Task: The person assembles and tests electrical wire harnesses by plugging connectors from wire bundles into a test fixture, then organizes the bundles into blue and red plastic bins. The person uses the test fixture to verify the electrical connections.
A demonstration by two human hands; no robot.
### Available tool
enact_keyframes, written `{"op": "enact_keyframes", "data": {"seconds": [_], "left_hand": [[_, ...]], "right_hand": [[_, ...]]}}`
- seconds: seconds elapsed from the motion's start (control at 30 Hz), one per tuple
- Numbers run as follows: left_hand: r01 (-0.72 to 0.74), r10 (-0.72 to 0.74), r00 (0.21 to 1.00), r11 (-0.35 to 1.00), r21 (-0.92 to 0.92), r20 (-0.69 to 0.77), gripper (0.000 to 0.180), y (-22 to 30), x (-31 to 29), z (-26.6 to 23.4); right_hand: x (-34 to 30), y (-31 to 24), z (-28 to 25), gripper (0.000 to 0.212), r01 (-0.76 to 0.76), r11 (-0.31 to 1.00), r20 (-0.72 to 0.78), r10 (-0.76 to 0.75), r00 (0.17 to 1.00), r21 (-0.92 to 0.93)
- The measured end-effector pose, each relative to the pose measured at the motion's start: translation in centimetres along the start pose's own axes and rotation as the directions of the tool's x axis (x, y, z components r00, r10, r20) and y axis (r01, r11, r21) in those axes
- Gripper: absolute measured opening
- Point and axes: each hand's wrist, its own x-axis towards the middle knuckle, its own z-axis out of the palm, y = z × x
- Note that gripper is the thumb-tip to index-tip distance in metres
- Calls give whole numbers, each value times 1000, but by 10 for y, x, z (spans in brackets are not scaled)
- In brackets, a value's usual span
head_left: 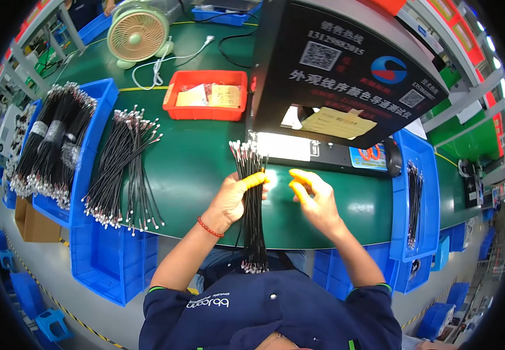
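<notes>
My left hand [232, 198] is closed round a bundle of thin black cables [254, 219] with small white connectors at both ends. The bundle hangs over the table's near edge, its lower ends against my dark shirt. To the right, my right hand [319, 201] is raised, apart from the bundle. Its thumb and forefinger, in yellow finger covers, are curved with a gap between the tips, and I see nothing between them. Beyond the bundle stands a black testing machine [346, 70] with a bright lit opening.
Loose black cables [125, 169] lie at left, beside a blue bin [98, 125] full of cable bundles. A red tray [205, 114] holds paper slips. A fan [138, 34] and white power cord [158, 73] are behind. Another blue bin [430, 198] with cables stands at right.
</notes>
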Motion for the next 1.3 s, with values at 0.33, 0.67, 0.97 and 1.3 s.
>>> {"op": "enact_keyframes", "data": {"seconds": [0.33, 0.67, 0.97, 1.3], "left_hand": [[-6, 3, 1000, 992, 125, 21, 13, -16, -4, 23], [-131, 131, 991, 991, 19, -25, 13, -24, -2, 17], [-45, 43, 999, 997, -55, -27, 8, -28, 5, 11], [-32, 29, 999, 996, -86, -44, 9, -29, 5, 10]], "right_hand": [[16, 6, 37, 18, -423, 353, 65, 699, 712, 835], [7, 7, 39, 17, -466, -53, 388, 641, 662, 883], [5, 35, 41, 19, -425, -453, 614, 461, 641, 784], [8, 32, 43, 20, -336, -647, 687, 417, 595, 684]]}}
